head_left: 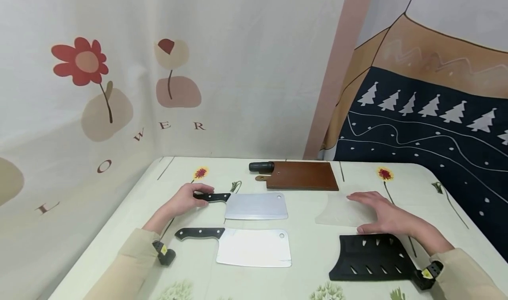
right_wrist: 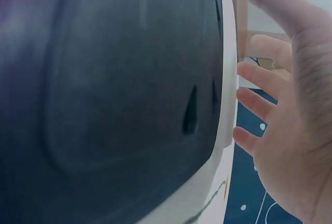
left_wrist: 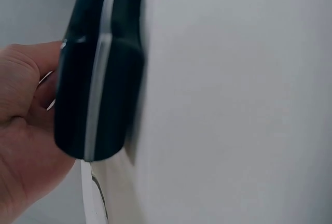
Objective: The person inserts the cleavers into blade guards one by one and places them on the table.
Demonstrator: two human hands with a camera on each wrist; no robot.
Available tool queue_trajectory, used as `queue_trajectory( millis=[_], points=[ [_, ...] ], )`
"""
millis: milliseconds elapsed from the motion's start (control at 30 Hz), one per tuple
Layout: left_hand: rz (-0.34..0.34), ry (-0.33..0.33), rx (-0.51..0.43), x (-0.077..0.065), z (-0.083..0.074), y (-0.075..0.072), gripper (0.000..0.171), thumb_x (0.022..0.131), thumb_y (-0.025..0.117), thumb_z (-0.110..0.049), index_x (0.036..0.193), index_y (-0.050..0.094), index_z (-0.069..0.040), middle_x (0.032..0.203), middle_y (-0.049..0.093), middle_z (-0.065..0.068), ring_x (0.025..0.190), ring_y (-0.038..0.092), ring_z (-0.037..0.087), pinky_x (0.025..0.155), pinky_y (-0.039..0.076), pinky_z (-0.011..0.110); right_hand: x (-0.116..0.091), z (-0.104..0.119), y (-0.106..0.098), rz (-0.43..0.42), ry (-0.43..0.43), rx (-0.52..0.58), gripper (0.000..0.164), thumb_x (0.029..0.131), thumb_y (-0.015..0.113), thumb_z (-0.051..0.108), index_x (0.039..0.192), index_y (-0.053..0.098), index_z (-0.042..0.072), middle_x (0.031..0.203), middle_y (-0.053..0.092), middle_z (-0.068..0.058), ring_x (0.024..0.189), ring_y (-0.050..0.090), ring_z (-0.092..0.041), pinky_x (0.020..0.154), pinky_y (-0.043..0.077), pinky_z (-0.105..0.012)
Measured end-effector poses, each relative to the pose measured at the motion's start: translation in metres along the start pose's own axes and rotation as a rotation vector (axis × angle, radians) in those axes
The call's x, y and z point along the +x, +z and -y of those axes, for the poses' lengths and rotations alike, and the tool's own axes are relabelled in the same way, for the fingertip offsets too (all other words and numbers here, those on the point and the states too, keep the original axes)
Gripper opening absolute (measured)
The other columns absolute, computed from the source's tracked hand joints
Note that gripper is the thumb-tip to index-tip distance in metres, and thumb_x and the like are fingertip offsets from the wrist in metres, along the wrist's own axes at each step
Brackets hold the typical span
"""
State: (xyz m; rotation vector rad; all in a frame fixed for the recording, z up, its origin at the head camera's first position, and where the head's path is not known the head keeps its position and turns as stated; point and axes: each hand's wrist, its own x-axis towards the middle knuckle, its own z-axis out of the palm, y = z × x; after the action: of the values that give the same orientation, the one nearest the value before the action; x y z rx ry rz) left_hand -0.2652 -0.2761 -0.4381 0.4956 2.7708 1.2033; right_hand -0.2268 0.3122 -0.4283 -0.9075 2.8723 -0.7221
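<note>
Two cleavers with black riveted handles and broad metal blades lie one behind the other on the table. My left hand [head_left: 188, 199] grips the handle end of the far cleaver [head_left: 256, 206], thumb on one side and fingers on the other. That black handle [left_wrist: 98, 99] fills the left wrist view close up. The near cleaver [head_left: 254, 247] lies untouched. My right hand [head_left: 382, 212] is spread, fingers apart, over the right end of a translucent white blade-shaped sheet [head_left: 337, 211]; contact is unclear. A black slotted blade cover [head_left: 367, 260] lies just nearer than that hand.
At the back of the table lies a brown blade-shaped sheath [head_left: 303, 175] with a tab, a black handle [head_left: 261, 167] at its left. A flower-printed cloth [head_left: 309, 247] covers the table. Printed curtains [head_left: 246, 70] hang behind it.
</note>
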Motion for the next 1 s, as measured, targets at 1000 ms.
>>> queue_trajectory(
  millis=[1000],
  points=[
    [0.089, -0.023, -0.042, 0.009, 0.007, -0.003, 0.035, 0.083, 0.079, 0.002, 0.118, 0.076, -0.001, 0.118, 0.073, 0.012, 0.113, 0.063, 0.029, 0.099, 0.046, 0.046, 0.022, -0.011, -0.002, 0.163, 0.099, 0.038, 0.111, 0.065, 0.096, 0.042, 0.153, 0.043, 0.002, 0.148, 0.048, -0.024, 0.131, 0.041, -0.048, 0.099, 0.042, -0.066]
  ],
)
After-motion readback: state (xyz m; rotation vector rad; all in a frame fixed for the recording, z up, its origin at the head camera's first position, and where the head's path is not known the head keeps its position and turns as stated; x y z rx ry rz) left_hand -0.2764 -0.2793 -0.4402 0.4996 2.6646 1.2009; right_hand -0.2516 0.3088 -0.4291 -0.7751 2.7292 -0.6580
